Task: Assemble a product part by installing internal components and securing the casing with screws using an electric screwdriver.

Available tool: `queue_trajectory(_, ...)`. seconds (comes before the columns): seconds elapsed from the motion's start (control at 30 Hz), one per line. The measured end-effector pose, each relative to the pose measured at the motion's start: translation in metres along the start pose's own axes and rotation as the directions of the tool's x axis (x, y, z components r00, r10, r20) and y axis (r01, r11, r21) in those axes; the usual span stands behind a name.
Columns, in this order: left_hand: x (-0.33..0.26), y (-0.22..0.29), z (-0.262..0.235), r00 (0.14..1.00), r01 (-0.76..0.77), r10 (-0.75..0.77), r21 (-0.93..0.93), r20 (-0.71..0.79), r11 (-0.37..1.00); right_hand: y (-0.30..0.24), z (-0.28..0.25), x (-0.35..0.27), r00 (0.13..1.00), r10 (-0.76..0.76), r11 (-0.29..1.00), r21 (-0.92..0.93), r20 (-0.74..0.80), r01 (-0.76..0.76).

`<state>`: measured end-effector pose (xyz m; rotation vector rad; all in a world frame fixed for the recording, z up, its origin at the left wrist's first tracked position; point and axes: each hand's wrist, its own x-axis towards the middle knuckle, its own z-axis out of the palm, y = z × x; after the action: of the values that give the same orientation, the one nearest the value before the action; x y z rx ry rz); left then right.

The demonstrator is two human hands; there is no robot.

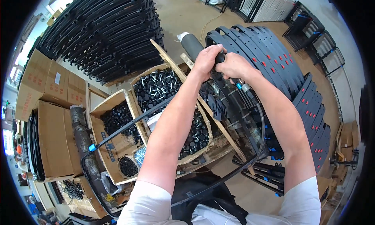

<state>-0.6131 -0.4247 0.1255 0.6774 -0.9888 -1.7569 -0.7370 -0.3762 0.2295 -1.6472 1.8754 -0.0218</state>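
My left hand (207, 62) is closed round a black rounded part (220, 57) whose full shape is hidden by the fingers. From the other side my right hand (235, 65) presses against it, fingers curled. A grey foam-like cylinder (192, 45) with a white end sticks out beyond my left hand. Under both hands runs a dark metal fixture (230, 98). Beside my right wrist are a hose fitting (246, 88) with a blue ring and a curving hose (262, 121). A black tube frame (129, 125) with a blue clip passes beneath my left forearm.
Cardboard bins hold black-headed bolts (156, 88), black caps (119, 121) and small black pieces (128, 166). A wooden strip (175, 67) edges the bins. Stacked black frames (105, 30) stand at far left; curved black panels with red inserts (269, 61) stand right. Large cartons (54, 80) are left.
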Motion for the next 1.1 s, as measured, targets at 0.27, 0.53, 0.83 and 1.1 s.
queue_trajectory(0.27,0.015,-0.013,-0.008,0.997,0.001,0.001,0.026,-0.072,1.0,0.015,0.002,0.038,0.995,-0.067,0.996,0.058,0.07,0.063)
queue_trajectory(0.53,0.018,-0.007,-0.015,0.997,-0.023,0.025,0.03,-0.077,0.999,0.006,-0.004,0.038,0.993,-0.087,0.996,0.022,0.084,0.086)
queue_trajectory(0.83,0.012,-0.011,-0.016,0.996,-0.054,0.059,0.075,-0.067,0.996,0.008,0.006,0.044,0.992,-0.08,0.993,-0.076,0.095,0.087)
queue_trajectory(1.1,0.01,-0.019,-0.022,0.989,-0.094,0.101,0.065,-0.105,0.993,0.006,0.015,0.052,0.989,-0.029,1.0,-0.006,0.146,0.03)
